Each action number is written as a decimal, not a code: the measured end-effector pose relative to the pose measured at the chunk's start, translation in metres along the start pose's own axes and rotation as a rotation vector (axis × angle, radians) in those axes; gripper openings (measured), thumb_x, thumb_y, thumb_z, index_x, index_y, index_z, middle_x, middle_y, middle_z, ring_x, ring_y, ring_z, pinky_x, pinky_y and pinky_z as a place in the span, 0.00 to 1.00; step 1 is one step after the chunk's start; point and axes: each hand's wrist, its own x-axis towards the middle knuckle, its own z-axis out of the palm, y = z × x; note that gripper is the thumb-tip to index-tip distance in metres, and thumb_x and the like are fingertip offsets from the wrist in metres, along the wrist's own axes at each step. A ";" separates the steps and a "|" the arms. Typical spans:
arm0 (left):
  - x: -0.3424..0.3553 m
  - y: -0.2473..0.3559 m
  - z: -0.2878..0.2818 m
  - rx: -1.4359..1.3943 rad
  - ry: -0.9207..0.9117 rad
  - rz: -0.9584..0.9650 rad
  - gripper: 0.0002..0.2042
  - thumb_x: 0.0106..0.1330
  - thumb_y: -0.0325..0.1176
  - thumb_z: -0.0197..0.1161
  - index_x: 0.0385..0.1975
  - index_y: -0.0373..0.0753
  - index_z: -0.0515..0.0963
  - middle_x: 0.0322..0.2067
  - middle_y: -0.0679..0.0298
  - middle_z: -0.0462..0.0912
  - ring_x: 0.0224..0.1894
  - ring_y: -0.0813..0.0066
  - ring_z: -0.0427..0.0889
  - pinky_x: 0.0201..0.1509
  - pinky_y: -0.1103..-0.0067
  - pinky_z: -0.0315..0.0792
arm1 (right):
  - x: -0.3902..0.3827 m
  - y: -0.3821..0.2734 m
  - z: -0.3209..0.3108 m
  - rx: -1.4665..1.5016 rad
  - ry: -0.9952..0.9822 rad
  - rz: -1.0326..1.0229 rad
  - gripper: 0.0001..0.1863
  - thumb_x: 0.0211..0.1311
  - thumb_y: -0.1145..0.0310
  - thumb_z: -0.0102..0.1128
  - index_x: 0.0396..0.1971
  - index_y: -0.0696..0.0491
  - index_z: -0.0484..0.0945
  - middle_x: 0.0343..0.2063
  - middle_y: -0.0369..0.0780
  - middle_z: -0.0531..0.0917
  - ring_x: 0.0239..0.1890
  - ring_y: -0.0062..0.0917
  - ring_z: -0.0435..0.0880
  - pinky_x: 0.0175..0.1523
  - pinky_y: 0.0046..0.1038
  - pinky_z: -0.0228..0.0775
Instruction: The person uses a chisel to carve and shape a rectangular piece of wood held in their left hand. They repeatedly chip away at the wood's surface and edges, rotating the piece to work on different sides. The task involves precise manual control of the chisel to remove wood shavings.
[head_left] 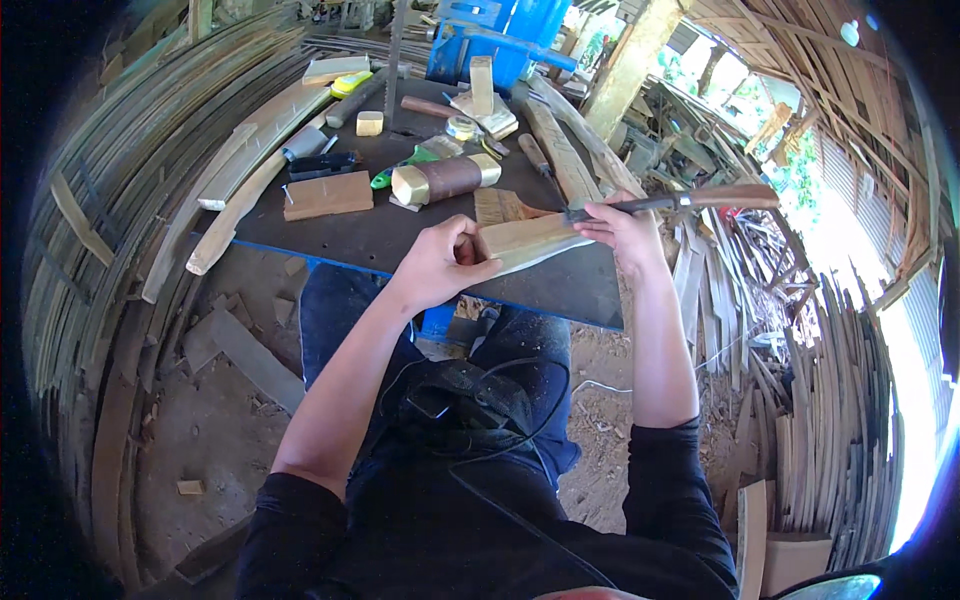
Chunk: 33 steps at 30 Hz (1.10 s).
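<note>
My left hand (443,265) grips the near left end of a pale wooden piece (535,240), fingers curled and thumb along its lower edge. The piece lies slanted over the front edge of the dark worktable (330,228). In my right hand (625,232) is a chisel (735,197), held by its dark metal shank, its brown wooden handle pointing right. The chisel's tip meets the far right end of the pale piece. Just behind lies a brown wooden block (500,207), partly hidden. A brown-wrapped cylinder with pale ends (448,180) sits beyond my left hand.
On the table are a flat brown board (328,196), a green-handled tool (405,165), a tape roll (462,127) and long wooden lengths (560,150). A blue barrel (490,45) stands behind. Stacked strips line the left (150,150) and right (840,400).
</note>
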 end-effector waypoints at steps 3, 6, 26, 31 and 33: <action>0.001 0.004 0.007 -0.043 -0.014 -0.017 0.16 0.56 0.33 0.75 0.38 0.33 0.76 0.22 0.68 0.77 0.23 0.87 0.72 0.28 0.83 0.67 | 0.016 0.009 -0.038 0.017 0.145 0.044 0.08 0.59 0.76 0.65 0.30 0.60 0.73 0.29 0.50 0.85 0.30 0.35 0.89 0.36 0.28 0.85; 0.005 0.003 0.005 -0.040 -0.013 -0.008 0.16 0.56 0.33 0.75 0.38 0.33 0.76 0.21 0.68 0.77 0.23 0.87 0.72 0.28 0.83 0.68 | 0.027 0.005 -0.043 0.056 0.151 0.076 0.07 0.59 0.79 0.64 0.29 0.59 0.72 0.28 0.49 0.84 0.31 0.37 0.88 0.36 0.29 0.86; 0.004 -0.001 0.000 -0.007 -0.049 -0.035 0.17 0.57 0.36 0.74 0.40 0.33 0.77 0.22 0.68 0.78 0.24 0.85 0.74 0.29 0.82 0.70 | 0.007 0.000 0.014 0.091 -0.081 0.072 0.11 0.56 0.77 0.68 0.30 0.59 0.71 0.30 0.47 0.83 0.28 0.36 0.87 0.34 0.31 0.85; 0.002 0.001 0.001 0.000 -0.046 -0.007 0.16 0.58 0.35 0.74 0.39 0.34 0.78 0.22 0.69 0.78 0.24 0.85 0.74 0.29 0.82 0.69 | 0.012 0.000 -0.008 0.060 -0.001 0.070 0.11 0.56 0.77 0.69 0.34 0.60 0.73 0.31 0.48 0.83 0.28 0.36 0.87 0.34 0.31 0.86; 0.006 -0.005 0.002 -0.011 -0.077 -0.009 0.15 0.58 0.35 0.74 0.39 0.35 0.78 0.22 0.69 0.78 0.24 0.86 0.74 0.28 0.82 0.69 | 0.022 0.001 -0.029 0.064 0.087 0.105 0.09 0.56 0.77 0.68 0.31 0.59 0.74 0.31 0.48 0.84 0.28 0.35 0.88 0.34 0.30 0.86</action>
